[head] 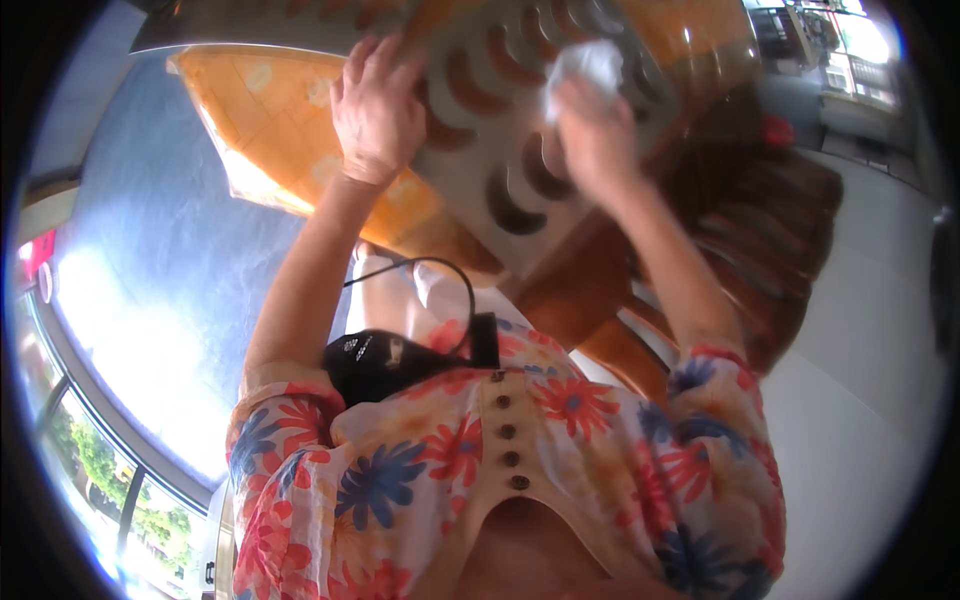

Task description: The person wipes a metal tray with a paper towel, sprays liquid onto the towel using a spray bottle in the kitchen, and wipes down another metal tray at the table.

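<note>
My right hand (596, 142), somewhat blurred, is closed around a crumpled white cloth or tissue (589, 67). It is over the right part of a flat grey panel (480, 169) that has rows of crescent-shaped openings or recesses, brown and dark inside. Whether the cloth touches the panel is hard to tell. Palm down, with fingers extended and slightly apart, my left hand (379, 112) is at the panel's left side. No object shows in it, though its fingertips are blurred. Beneath the panel is a table with an orange patterned cover (262, 112).
A brown slatted wooden chair (765, 247) stands right of the table. A dark, straight-edged panel (247, 26) lies at the far left of the table. A black pouch (382, 364) and a looping black cable (450, 266) are at my waist. Windows (112, 480) are at lower left.
</note>
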A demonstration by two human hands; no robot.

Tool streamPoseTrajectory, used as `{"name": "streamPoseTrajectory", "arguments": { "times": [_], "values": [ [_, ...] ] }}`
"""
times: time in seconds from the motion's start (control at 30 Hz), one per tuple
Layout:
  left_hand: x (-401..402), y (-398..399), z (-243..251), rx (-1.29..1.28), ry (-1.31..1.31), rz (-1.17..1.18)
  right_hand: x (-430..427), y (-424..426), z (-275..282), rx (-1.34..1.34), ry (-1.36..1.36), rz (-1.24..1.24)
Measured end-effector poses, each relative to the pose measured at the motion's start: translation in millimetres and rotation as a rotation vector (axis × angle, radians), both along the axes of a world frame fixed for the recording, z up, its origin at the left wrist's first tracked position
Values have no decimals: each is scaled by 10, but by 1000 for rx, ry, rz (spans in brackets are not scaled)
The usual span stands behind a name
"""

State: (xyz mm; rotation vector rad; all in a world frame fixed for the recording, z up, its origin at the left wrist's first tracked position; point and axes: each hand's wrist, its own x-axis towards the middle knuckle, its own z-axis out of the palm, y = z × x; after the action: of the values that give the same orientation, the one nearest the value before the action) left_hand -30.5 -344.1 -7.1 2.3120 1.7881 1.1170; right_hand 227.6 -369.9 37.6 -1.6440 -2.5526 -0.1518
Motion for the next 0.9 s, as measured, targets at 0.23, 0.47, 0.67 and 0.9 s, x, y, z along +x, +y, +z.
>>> {"name": "streamPoseTrajectory", "arguments": {
  "times": [0.23, 0.47, 0.67, 0.9],
  "values": [
    [-51, 96, -36, 23, -69, -20, 70, 69, -66, 76, 67, 75],
    [-106, 140, -130, 16, -79, -7, 95, 307, -162, 33, 192, 129],
    [-157, 149, -106, 47, -94, -1, 143, 630, -153, -399, 933, -92],
    [-160, 106, -36, 53, -128, -3, 20, 512, 3, -189, 637, -23]
  ]
}}
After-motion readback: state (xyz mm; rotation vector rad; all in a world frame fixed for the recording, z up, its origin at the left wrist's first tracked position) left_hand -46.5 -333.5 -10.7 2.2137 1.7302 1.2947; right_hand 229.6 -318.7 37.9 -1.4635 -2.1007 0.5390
